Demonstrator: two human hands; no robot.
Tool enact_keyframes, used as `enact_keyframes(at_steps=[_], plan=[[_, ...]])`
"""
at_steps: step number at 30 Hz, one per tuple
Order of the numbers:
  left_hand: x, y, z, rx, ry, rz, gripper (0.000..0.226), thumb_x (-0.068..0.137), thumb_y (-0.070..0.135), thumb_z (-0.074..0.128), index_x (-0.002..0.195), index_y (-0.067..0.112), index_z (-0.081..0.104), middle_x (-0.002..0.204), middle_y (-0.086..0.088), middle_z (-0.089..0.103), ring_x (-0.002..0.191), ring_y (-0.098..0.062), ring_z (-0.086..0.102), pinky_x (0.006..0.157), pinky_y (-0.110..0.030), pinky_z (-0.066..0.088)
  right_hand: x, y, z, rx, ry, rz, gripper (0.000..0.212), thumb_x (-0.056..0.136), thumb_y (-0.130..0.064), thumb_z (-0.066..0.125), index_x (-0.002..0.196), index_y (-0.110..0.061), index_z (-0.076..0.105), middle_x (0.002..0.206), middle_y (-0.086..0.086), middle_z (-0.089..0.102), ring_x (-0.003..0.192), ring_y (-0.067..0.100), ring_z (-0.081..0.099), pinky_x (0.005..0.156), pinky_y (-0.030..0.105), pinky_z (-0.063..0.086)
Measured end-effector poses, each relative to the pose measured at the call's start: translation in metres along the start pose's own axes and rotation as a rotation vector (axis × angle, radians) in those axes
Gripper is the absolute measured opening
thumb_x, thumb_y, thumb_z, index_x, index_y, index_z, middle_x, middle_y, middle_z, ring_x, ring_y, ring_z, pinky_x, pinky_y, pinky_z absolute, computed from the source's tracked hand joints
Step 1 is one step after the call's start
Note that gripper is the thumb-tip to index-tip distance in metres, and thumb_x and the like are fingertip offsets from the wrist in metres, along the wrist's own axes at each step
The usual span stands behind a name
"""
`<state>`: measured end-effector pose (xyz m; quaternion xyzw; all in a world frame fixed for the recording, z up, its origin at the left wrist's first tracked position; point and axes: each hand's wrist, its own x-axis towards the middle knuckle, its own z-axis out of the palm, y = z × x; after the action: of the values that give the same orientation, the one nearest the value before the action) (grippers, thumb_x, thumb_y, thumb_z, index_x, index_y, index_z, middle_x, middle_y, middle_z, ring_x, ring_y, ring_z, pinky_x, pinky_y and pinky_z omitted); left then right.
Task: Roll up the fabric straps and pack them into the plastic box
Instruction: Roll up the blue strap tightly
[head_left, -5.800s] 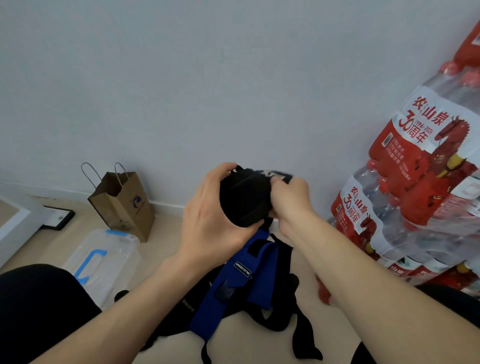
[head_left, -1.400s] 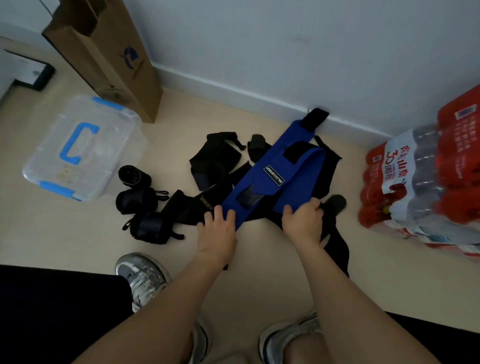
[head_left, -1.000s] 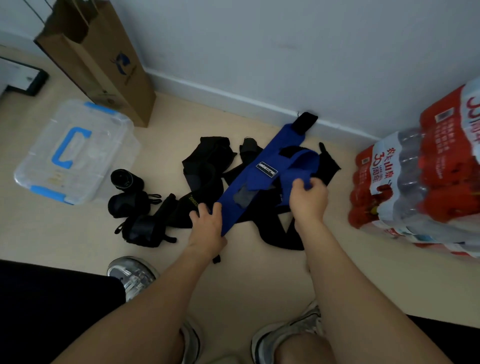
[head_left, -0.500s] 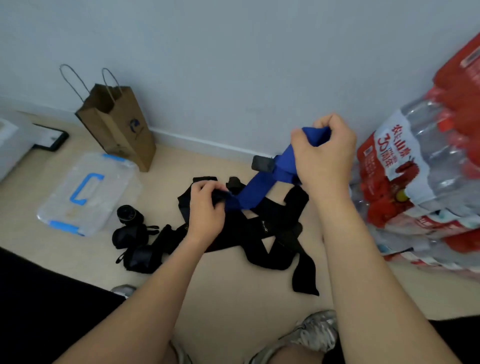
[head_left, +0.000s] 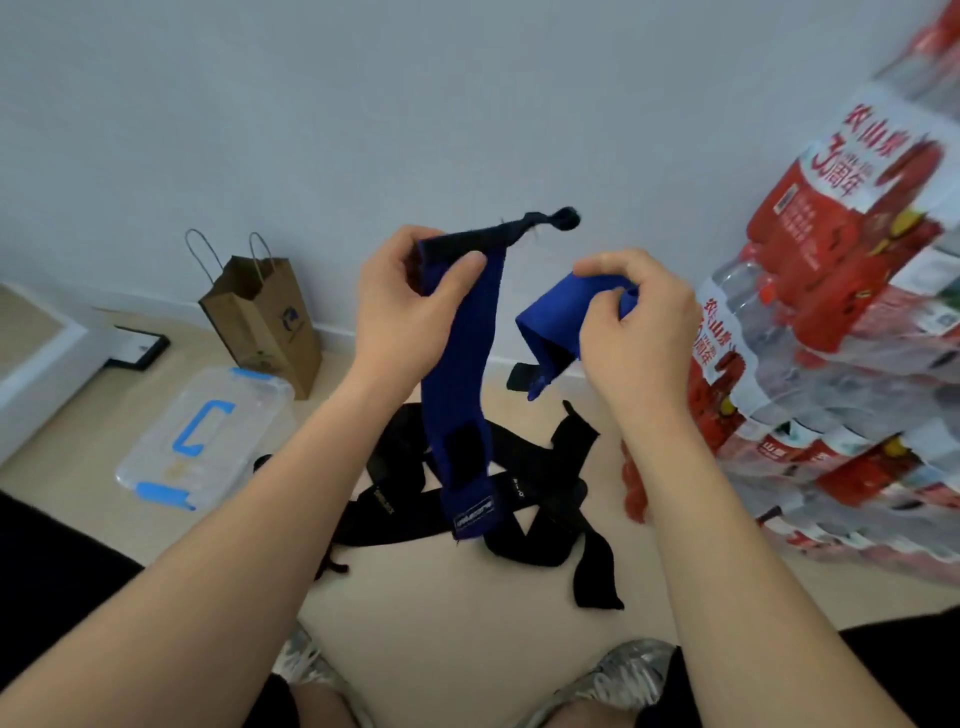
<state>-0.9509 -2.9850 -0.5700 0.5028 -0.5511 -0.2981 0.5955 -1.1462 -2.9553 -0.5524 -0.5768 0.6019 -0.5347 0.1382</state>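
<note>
**A:** Starting at the left, where's the box?

**B:** The plastic box (head_left: 202, 441) sits on the floor (head_left: 467, 623), well apart from our hands and just in front of a paper bag (head_left: 265, 317). Its lid with the blue handle looks closed. The walls are too cloudy for us to tell what it holds.

**A:** And our grip?

**B:** Our left hand (head_left: 405, 317) pinches the top end of the blue strap (head_left: 460, 374) between thumb and curled fingers, raised in front of the wall (head_left: 363, 104). From that pinch the strap's long axis drops almost straight down. The label end is lowest and hangs over the black straps (head_left: 571, 441) tangled on the floor.

**A:** So where would we start the roll?

**B:** We judge at one end of that hanging length, and the left hand already has the top one. Our right hand (head_left: 639, 332) is beside the left without touching it. Its curled fingers hold a bunch of blue cloth (head_left: 556, 312), with a black tab (head_left: 519, 376) dangling beneath.

**A:** Is that the same strap?

**B:** We cannot tell, because no join between the bunch and the hanging length shows. The dark knot (head_left: 563, 219) sticking out past the left hand is blurred. At the far right, the bottled water packs (head_left: 841, 291) are cut off by the frame.
</note>
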Motion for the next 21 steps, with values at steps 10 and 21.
enact_keyframes(at_steps=[10, 21], plan=[[-0.057, -0.021, -0.034, -0.220, -0.279, -0.391, 0.013, 0.109, 0.000, 0.049, 0.115, 0.008, 0.042, 0.102, -0.009, 0.074, 0.092, -0.023, 0.076, 0.085, -0.045, 0.059, 0.001, -0.031, -0.008, 0.079, -0.251, 0.521, 0.037, 0.089, -0.004, 0.051, 0.084, -0.022, 0.084, 0.099, -0.005, 0.073, 0.096, 0.038, 0.075, 0.080, 0.048, 0.067], [-0.103, -0.050, -0.033, 0.099, -0.895, -0.210, 0.023, 0.105, 0.030, 0.069, 0.128, 0.029, 0.074, 0.126, 0.018, 0.073, 0.122, -0.005, 0.066, 0.104, -0.027, 0.046, -0.030, -0.024, -0.001, 1.012, -0.308, 1.041, 0.014, 0.100, -0.007, 0.069, 0.110, 0.002, 0.066, 0.079, 0.022, 0.077, 0.069, 0.034, 0.080, 0.062, 0.037, 0.065]])
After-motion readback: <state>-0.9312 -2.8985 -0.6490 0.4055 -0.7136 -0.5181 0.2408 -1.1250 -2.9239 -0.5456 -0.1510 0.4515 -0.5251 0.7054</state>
